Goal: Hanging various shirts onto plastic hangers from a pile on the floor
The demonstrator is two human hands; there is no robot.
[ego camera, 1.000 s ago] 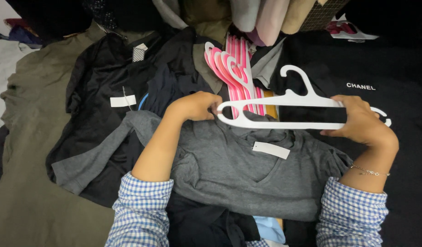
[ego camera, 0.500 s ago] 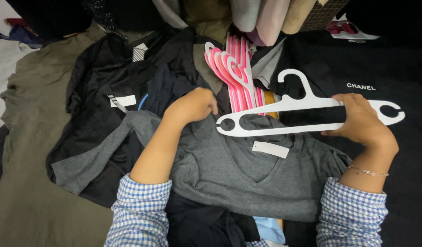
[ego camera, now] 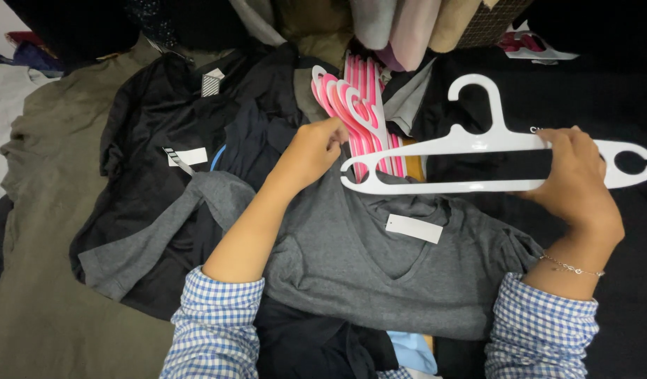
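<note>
A white hanger (ego camera: pixel 477 165) is gripped by the right hand (ego camera: pixel 572 175) above the grey shirt's (ego camera: pixel 379 267) collar. The shirt's shoulder edge is pinched by the left hand (ego camera: pixel 309 151), beside pink hangers (ego camera: pixel 358 105). The worktop is covered by crowded dark garments (ego camera: pixel 148 161).

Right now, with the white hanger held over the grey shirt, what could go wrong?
1. The right hand grips the white hanger near one end only; the far end could tip or catch on the pink hangers beside it.
2. The left hand pinches only the edge of the grey shirt, so the neckline may slip shut before the hanger enters.
</note>
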